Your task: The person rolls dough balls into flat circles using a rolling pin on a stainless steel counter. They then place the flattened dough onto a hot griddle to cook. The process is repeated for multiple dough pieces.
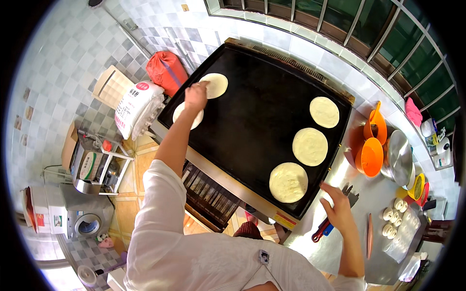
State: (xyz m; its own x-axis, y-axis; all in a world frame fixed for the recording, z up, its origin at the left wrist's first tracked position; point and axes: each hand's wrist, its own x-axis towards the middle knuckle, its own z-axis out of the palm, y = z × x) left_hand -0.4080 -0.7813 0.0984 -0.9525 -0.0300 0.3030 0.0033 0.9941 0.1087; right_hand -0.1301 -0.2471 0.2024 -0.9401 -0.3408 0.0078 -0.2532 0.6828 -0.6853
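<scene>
My left hand (196,95) reaches over the left side of a large black griddle (252,106). Its fingers are drawn together at the edge of a pale round flatbread (217,86), apparently gripping that edge; the fingertips are partly hidden. Under my left wrist lies a second flatbread (195,119), partly covered by the arm. Three more sit in a row along the right side: a far one (324,112), a middle one (309,147) and a near one (289,182). My right hand (338,207), fingers apart and holding nothing, hovers by the griddle's near right corner.
Tools with a red handle (320,230) and a blue handle (328,229) lie on the steel counter (310,252) near my right hand. Farther right are a rolling pin (370,236), coiled dough pieces (389,214), orange bowls (370,157) and a steel bowl (400,155). A white sack (136,109) stands left.
</scene>
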